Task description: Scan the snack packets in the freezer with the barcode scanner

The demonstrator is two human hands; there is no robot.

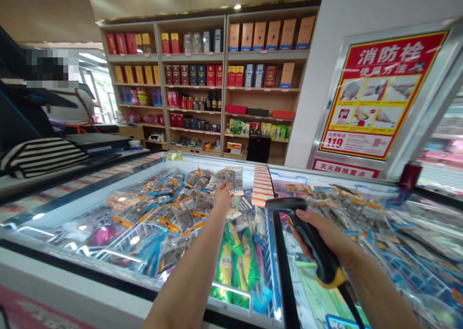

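My left hand (224, 193) reaches out over the chest freezer, its fingers closed on the edge of a small flat packet (237, 180) with a pale printed label. My right hand (314, 227) is wrapped round the grip of a black and yellow barcode scanner (318, 252). The scanner's head points left, and its cord runs down toward the bottom edge. Left of my left arm lie many clear packets (188, 206) with dark print and orange or blue edges. Below my left hand, green and yellow ice-cream packs (237, 261) sit in a wire basket.
A strip of orange and white price labels (263, 184) runs along the freezer's middle divider. More packets (361, 218) spread over the right half. A striped bag (43, 157) rests at the left. Behind stand shelves (195, 88) of boxes and bottles. A person (68, 102) is at the far left.
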